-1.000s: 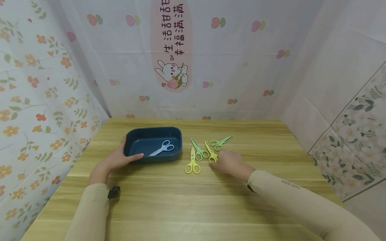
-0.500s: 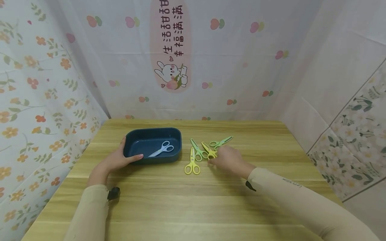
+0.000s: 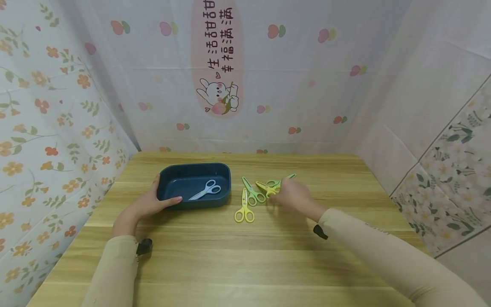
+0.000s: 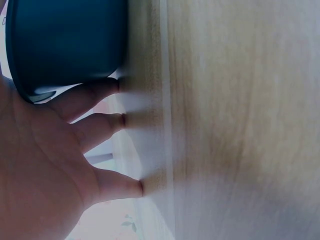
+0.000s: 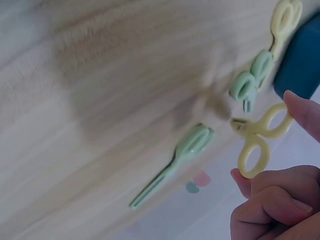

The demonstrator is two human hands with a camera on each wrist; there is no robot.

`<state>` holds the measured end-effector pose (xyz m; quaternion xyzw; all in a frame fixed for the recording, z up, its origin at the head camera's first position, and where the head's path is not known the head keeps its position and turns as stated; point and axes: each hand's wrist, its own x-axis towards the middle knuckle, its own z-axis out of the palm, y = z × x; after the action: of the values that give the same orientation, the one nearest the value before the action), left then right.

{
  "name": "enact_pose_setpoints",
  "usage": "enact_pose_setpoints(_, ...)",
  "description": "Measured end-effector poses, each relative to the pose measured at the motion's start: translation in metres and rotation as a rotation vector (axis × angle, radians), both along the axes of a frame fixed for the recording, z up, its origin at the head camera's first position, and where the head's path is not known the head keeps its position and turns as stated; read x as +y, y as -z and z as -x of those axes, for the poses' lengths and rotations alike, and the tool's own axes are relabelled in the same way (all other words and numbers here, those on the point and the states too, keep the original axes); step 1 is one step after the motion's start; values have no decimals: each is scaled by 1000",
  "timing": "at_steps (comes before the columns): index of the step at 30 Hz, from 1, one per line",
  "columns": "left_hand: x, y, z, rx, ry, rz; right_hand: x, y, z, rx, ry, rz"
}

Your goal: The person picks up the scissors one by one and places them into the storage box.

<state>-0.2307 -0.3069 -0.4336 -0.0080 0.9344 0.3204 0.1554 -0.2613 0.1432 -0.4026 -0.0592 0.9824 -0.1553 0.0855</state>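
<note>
My left hand (image 3: 147, 202) rests against the left near corner of a dark blue bin (image 3: 203, 205), thumb along the near rim. Its other fingers are straight and spread in the left wrist view. Light blue scissors (image 3: 202, 193) lie inside the bin. My right hand (image 3: 293, 196) pinches yellow scissors by the handle loops; the right wrist view shows these yellow scissors (image 5: 250, 128) raised off the table. Just left are green scissors (image 3: 247, 184) and a second yellow pair of scissors (image 3: 244, 209). Other green scissors (image 3: 288, 177) lie partly hidden behind my right hand.
The wooden table (image 3: 230, 264) carries the bin at left and the loose scissors right of it. A printed curtain (image 3: 307, 94) hangs along the back edge, and floral cloth (image 3: 57, 149) hangs at the left.
My right hand has moved slightly away from me, and the yellow scissors in it have swung round so their blades point more to the left. My left hand and the bin stay put.
</note>
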Motion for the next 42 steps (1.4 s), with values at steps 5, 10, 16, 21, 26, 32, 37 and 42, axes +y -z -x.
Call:
enact_pose_setpoints(5,0,0,0,5,2,-3,2,-14,3,3,-3,34)
enact_pose_setpoints(10,0,0,-1,3,0,-5,2,-34,7,30,-25,50)
enact_pose_setpoints(16,0,1,0,6,-1,-4,-1,-62,11,68,-43,137)
enact_pose_setpoints(21,0,1,0,8,1,-1,-6,-85,8,100,-57,180)
enact_pose_setpoints(26,0,1,-1,7,-1,-5,-13,-101,5,140,-109,224)
enact_pose_setpoints(32,-1,2,0,9,-1,-1,-25,-120,8,132,-130,254)
enact_pose_setpoints(37,-2,3,0,12,0,-3,-40,-135,10,116,-150,224)
enact_pose_setpoints(42,-2,2,0,15,1,-10,-61,-147,13,120,-160,195)
